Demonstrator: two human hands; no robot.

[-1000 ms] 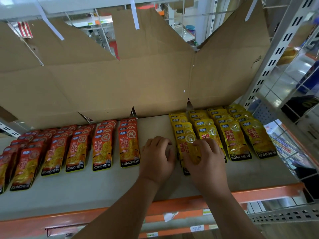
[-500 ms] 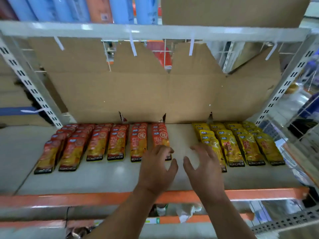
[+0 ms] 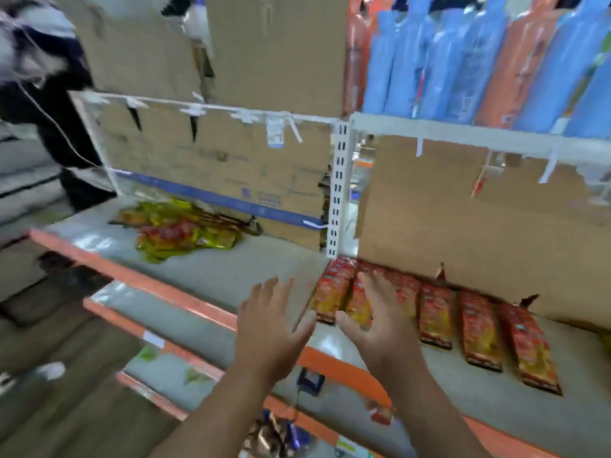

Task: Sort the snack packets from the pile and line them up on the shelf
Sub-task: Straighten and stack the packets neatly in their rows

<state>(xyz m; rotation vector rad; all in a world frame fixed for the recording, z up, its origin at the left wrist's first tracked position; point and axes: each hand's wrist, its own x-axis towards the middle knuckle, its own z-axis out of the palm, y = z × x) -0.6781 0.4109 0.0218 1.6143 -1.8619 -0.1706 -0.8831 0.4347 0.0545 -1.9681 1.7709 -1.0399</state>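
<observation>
Over the front part of the shelf (image 3: 231,269) the left hand (image 3: 274,325) and the right hand (image 3: 380,322) are held side by side, palms down, fingers straight and spread; nothing is gripped by either. A narrow gap is left between the two thumbs. The left hand is seen above bare grey board. The right hand is seen in front of the leftmost rows of red packets (image 3: 436,319); whether its fingertips touch them cannot be told, as the picture is blurred.

The red packets are laid flat in overlapping rows, side by side, each row running from the cardboard backing (image 3: 479,233) toward the orange front edge. To the left, beyond the white upright (image 3: 340,190), the pile (image 3: 182,229) of mixed yellow, red and green packets is heaped on the neighbouring bay of the same shelf, close against another sheet of cardboard and well apart from both hands.

On the level above, blue and orange rolls (image 3: 463,54) are stood upright. Lower shelves (image 3: 172,368) with orange edges are seen beneath the arms. At the far left a person (image 3: 49,94) in dark clothing is partly seen, blurred
</observation>
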